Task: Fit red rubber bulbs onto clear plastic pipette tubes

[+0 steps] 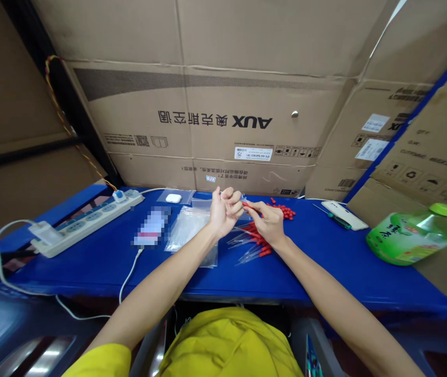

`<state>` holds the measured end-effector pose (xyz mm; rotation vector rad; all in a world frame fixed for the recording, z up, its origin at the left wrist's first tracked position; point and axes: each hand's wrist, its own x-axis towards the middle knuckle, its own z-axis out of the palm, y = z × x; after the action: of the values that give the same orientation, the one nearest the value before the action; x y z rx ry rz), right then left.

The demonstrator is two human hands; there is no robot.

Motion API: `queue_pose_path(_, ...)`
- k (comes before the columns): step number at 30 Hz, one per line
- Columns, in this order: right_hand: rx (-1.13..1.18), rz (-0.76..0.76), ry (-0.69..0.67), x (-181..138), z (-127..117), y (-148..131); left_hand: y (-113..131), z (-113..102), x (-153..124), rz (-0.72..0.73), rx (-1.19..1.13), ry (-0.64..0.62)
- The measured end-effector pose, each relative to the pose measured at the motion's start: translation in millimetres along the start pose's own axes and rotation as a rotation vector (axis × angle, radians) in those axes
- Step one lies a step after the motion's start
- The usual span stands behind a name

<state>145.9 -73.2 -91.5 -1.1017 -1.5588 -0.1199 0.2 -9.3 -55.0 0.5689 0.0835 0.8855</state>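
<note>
My left hand (224,210) is raised over the blue table (317,262), fingers curled in a pinch toward my right hand. My right hand (269,221) meets it, fingers closed on a thin clear tube with a red cap (246,204). Beneath the right hand lies a pile of clear tubes with red caps (251,245). Loose red caps (284,210) sit just behind. Clear plastic bags (189,226) lie under and left of my left hand.
A white power strip (89,221) with a charger and cables runs along the left. A phone (152,226), a white earbud case (173,198), a white flat device (344,213) and a green bottle (407,236) lie around. Cardboard boxes (215,104) wall the back.
</note>
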Motion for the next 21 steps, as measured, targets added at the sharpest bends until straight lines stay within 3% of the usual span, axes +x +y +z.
queue_pose_path(10, 0.062, 0.09, 0.033, 5, -6, 14, -5, -3, 4, 0.023, 0.102, 0.005)
queue_pose_path(15, 0.214, 0.257, 0.08, 13, -12, 29, -7, -13, 11, 0.072, 0.372, 0.069)
queue_pose_path(17, 0.233, 0.321, 0.021, 18, -18, 37, -5, -20, 15, 0.071, 0.533, 0.093)
queue_pose_path(21, 0.114, 0.34, -0.266, 25, -35, 52, 5, -36, 23, 0.181, 0.972, 0.183)
